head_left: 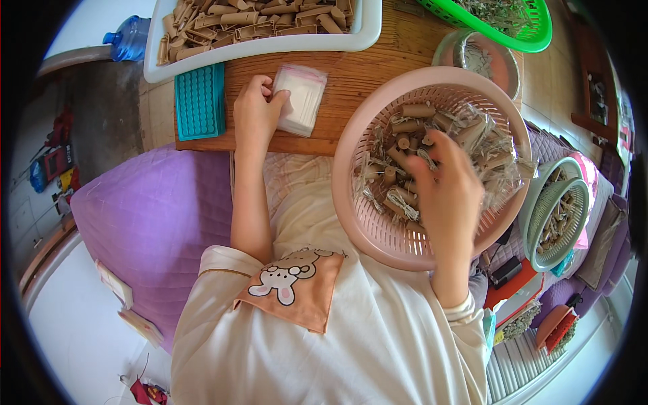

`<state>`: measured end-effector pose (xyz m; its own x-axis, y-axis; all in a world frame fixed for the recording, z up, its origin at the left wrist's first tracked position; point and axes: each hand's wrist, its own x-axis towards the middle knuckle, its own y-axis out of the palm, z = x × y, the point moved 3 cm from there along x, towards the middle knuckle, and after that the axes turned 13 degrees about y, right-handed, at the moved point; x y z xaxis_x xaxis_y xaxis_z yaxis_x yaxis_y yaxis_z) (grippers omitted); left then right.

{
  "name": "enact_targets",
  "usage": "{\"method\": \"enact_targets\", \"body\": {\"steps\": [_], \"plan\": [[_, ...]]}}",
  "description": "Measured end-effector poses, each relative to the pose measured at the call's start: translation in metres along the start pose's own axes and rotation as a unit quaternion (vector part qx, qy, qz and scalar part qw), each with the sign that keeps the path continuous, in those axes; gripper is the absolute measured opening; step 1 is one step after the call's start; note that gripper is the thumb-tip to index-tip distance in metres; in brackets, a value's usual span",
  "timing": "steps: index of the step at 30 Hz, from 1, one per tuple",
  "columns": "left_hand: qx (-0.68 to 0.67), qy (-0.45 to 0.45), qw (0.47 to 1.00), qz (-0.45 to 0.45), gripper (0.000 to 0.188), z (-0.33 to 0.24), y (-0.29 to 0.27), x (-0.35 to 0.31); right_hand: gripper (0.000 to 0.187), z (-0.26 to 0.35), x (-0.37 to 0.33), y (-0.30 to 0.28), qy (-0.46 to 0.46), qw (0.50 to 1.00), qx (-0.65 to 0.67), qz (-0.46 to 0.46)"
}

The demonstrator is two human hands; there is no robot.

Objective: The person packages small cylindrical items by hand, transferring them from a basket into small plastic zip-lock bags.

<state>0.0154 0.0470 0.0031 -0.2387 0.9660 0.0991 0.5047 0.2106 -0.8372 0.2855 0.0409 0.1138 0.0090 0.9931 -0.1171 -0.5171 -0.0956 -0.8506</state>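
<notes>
My left hand (258, 111) rests on the table's front edge, fingers loosely curled and apart from the thumb. Its thumb touches the left side of a stack of small clear zip bags (302, 101) with pinkish top strips. My right hand (449, 185) reaches into a pink plastic basket (351, 135), thumb and index finger apart just above the contents. Inside are many brown cylindrical pieces (418, 110), some with bundled white cord (403, 204). Along the basket's right side lie filled clear bags (503, 162). The right hand's lower fingers are partly hidden and slightly blurred.
A white tub (263, 46) heaped with brown curved pieces stands at the back, beside a teal grid tray (200, 101). A clear bowl (509, 64) and a green basket (540, 27) are at back right. Green baskets (533, 223) stand further right; a purple quilted cover (148, 223) is left.
</notes>
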Motion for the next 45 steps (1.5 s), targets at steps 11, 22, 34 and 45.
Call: {"method": "enact_targets", "body": {"steps": [11, 22, 34, 45], "plan": [[-0.049, -0.02, 0.998, -0.02, 0.018, 0.018, -0.008, -0.001, 0.009, 0.003, 0.012, 0.007, -0.019, 1.0, -0.017, 0.019], [-0.213, -0.075, 0.974, -0.005, 0.011, 0.014, -0.015, -0.002, 0.031, -0.041, 0.008, -0.035, 0.061, 0.728, 0.681, 0.05], [-0.171, -0.035, 0.984, 0.029, 0.016, 0.001, -0.037, -0.006, 0.028, -0.029, 0.009, -0.011, 0.095, 0.581, 0.79, 0.171], [-0.531, 0.195, 0.769, 0.299, 0.039, -0.137, -0.047, -0.052, 0.028, -0.008, -0.001, 0.015, 0.225, 0.486, 0.835, 0.126]]}}
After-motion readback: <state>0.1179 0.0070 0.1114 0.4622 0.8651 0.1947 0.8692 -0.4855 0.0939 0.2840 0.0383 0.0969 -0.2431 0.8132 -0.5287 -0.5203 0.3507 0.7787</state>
